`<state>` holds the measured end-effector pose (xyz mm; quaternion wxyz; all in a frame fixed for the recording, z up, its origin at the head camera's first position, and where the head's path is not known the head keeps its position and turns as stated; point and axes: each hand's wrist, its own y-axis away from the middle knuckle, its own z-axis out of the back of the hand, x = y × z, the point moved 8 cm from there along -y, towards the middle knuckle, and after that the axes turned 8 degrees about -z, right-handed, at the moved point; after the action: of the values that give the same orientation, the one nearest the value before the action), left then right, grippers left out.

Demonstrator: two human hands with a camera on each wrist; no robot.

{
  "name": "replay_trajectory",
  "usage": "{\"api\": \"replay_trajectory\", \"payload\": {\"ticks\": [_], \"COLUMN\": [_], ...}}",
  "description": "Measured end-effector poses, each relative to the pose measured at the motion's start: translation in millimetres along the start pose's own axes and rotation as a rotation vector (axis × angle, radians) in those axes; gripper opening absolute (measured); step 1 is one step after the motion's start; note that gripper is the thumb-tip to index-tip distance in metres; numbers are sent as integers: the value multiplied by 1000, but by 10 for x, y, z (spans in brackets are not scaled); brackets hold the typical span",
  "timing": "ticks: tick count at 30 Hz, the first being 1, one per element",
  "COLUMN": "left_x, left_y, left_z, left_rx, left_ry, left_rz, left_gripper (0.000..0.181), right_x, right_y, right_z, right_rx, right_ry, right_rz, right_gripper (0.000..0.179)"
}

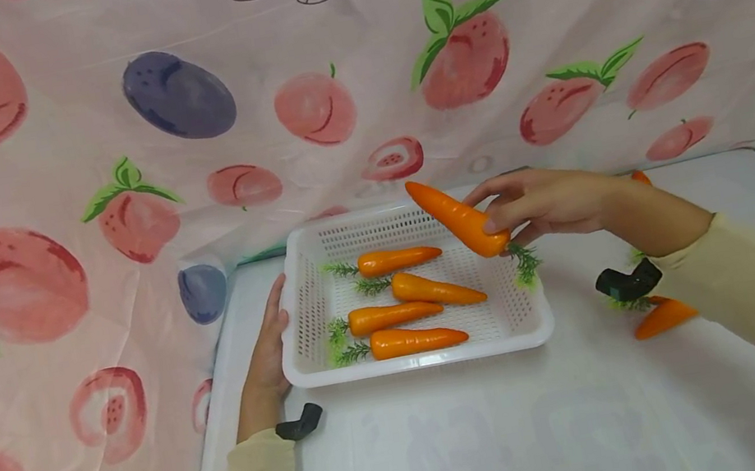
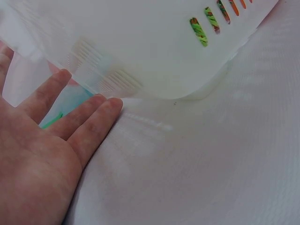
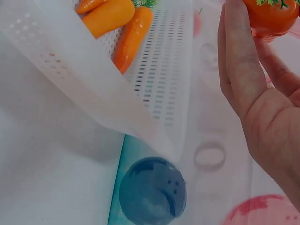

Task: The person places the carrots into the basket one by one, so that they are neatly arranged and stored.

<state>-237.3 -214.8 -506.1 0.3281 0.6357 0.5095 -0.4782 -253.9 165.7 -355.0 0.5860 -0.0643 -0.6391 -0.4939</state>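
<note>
My right hand (image 1: pixel 545 203) pinches an orange carrot (image 1: pixel 459 218) with a green leafy top, tilted above the right part of a white plastic basket (image 1: pixel 421 361). In the right wrist view the thick leafy end of this carrot (image 3: pixel 274 18) shows between fingers and thumb. Several more carrots (image 1: pixel 406 314) lie in the basket, leaves to the left and tips to the right. My left hand (image 1: pixel 268 354) is at the basket's left side. In the left wrist view its fingers (image 2: pixel 96 124) are extended, fingertips right at the basket wall.
Right of the basket, partly hidden by the right forearm, another carrot (image 1: pixel 664 316) lies on the white tabletop (image 1: pixel 486 434). The orange tip of a further carrot (image 1: pixel 641 178) shows behind that arm. A fruit-printed cloth (image 1: pixel 245 158) rises behind the table and along its left side.
</note>
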Motion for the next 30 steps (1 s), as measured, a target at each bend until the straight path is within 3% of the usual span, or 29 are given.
{"api": "replay_trajectory", "payload": {"ticks": [30], "left_x": [-37], "left_y": [9], "left_z": [-55], "left_rx": [12], "left_ry": [5], "left_rz": [-17], "left_gripper": [65], "right_x": [-7], "right_y": [-212], "right_z": [-194], "right_rx": [40], "right_ry": [8], "right_rz": [-9], "right_gripper": [64]}}
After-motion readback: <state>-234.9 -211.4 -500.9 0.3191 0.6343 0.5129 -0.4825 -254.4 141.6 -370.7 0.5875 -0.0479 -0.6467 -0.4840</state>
